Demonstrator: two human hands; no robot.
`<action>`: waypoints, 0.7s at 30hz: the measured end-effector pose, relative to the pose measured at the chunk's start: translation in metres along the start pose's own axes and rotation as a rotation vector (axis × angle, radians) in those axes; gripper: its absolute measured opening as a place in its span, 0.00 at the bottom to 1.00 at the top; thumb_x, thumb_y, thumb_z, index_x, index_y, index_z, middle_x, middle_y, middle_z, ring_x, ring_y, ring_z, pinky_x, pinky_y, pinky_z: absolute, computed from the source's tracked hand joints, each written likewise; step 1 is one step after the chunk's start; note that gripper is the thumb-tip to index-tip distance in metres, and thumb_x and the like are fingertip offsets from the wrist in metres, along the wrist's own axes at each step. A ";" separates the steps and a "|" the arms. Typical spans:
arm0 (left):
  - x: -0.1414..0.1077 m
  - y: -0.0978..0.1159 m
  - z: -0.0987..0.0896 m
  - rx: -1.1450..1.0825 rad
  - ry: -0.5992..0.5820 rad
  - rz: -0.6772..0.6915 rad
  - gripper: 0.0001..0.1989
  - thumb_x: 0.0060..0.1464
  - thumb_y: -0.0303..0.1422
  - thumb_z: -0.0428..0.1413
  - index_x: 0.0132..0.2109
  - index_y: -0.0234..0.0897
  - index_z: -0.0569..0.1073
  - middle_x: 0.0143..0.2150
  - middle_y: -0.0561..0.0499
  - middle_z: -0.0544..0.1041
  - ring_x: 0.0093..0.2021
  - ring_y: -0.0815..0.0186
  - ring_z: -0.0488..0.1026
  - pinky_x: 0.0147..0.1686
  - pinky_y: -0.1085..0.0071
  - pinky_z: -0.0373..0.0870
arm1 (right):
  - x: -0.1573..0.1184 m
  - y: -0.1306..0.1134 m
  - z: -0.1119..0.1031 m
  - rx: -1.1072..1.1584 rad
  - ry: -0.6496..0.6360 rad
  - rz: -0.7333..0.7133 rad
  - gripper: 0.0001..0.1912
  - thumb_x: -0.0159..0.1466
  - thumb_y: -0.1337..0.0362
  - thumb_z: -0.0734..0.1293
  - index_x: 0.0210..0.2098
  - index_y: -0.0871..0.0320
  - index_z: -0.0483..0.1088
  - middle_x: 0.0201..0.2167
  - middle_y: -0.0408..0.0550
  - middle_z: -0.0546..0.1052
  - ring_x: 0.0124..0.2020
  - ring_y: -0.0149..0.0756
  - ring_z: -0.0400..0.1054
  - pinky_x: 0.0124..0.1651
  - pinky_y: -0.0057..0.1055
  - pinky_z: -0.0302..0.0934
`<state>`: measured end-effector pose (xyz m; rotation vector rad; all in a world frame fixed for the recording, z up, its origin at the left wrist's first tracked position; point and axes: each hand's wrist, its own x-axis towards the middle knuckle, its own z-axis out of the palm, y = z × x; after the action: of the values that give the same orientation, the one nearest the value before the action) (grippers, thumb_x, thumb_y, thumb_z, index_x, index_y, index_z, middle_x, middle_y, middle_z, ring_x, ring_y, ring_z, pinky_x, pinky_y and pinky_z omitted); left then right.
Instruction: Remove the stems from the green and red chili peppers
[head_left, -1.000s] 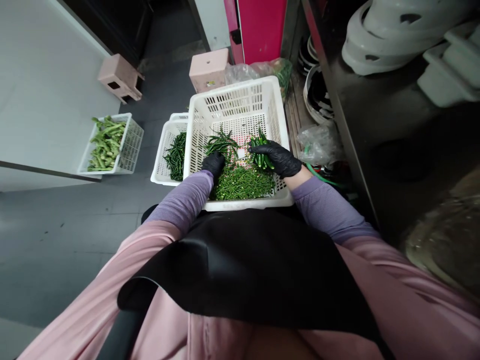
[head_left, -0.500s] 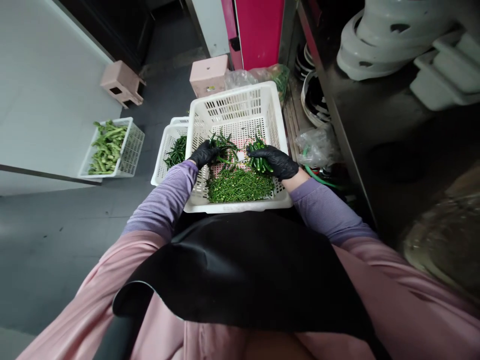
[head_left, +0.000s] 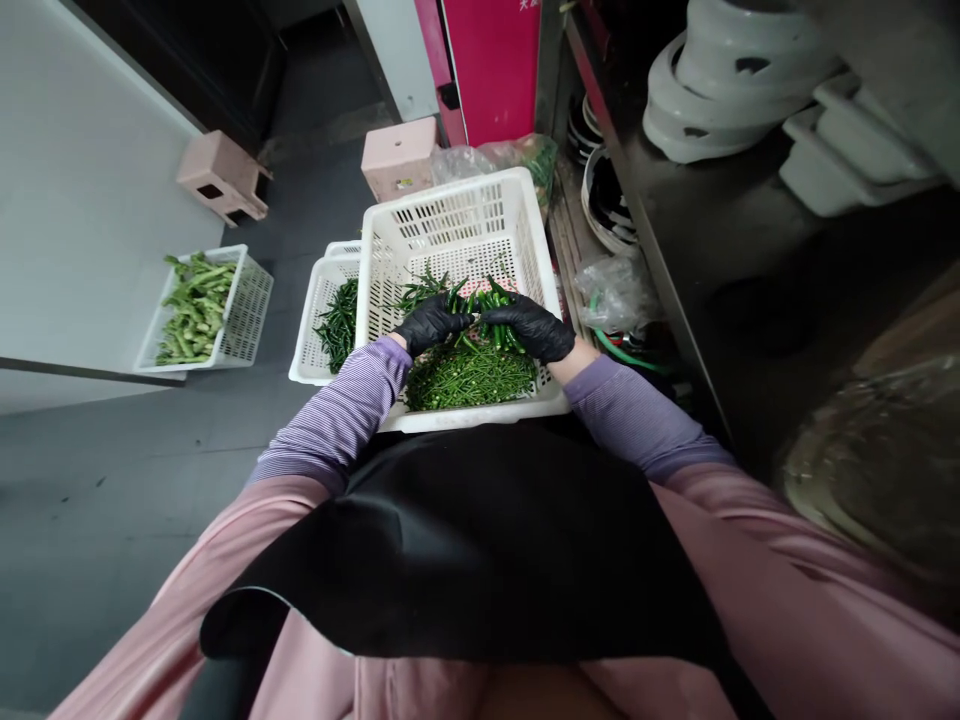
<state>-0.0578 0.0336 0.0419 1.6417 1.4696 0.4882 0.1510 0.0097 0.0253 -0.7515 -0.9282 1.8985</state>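
Closing their earlier gap, the hands (head_left: 531,328) nearly meet at green peppers (head_left: 495,298).

Glossy green peppers (head_left: 496,308), perforated white-plastic basket (head_left: 459,222).

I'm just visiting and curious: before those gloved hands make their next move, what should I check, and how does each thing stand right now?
1. Right hand has hold of green chillies: ok.
2. Left hand has a firm grip on something: cannot tell; its fingertips are too small to read.
3. Clear space between the two hands: not ok; their fingertips nearly meet.
4. Thin green stems lie inside the large white basket: ok.
5. Small white basket stands beside the large one: ok.
6. Black gloves free of tears: cannot tell at this size.
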 end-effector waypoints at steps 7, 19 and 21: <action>0.004 0.014 0.019 0.011 0.050 -0.016 0.23 0.51 0.50 0.75 0.34 0.37 0.77 0.29 0.50 0.77 0.36 0.60 0.74 0.43 0.61 0.77 | 0.003 0.004 -0.002 -0.058 0.121 -0.060 0.23 0.47 0.58 0.87 0.39 0.52 0.80 0.35 0.42 0.85 0.50 0.45 0.80 0.56 0.43 0.76; -0.030 0.024 0.018 -0.130 -0.021 -0.037 0.23 0.55 0.52 0.71 0.34 0.37 0.76 0.29 0.50 0.75 0.35 0.60 0.74 0.38 0.64 0.74 | 0.001 0.000 -0.004 -0.038 0.186 -0.053 0.17 0.51 0.58 0.85 0.35 0.54 0.79 0.33 0.42 0.83 0.42 0.41 0.78 0.53 0.40 0.74; -0.031 0.025 0.016 -0.085 -0.033 0.059 0.23 0.55 0.53 0.70 0.34 0.37 0.77 0.30 0.50 0.76 0.37 0.60 0.75 0.41 0.64 0.75 | 0.002 0.000 -0.006 -0.020 0.129 0.016 0.15 0.54 0.57 0.83 0.35 0.53 0.78 0.31 0.43 0.82 0.41 0.43 0.79 0.50 0.41 0.75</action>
<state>-0.0376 0.0003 0.0605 1.6221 1.3608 0.5467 0.1547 0.0130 0.0216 -0.8853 -0.8634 1.8339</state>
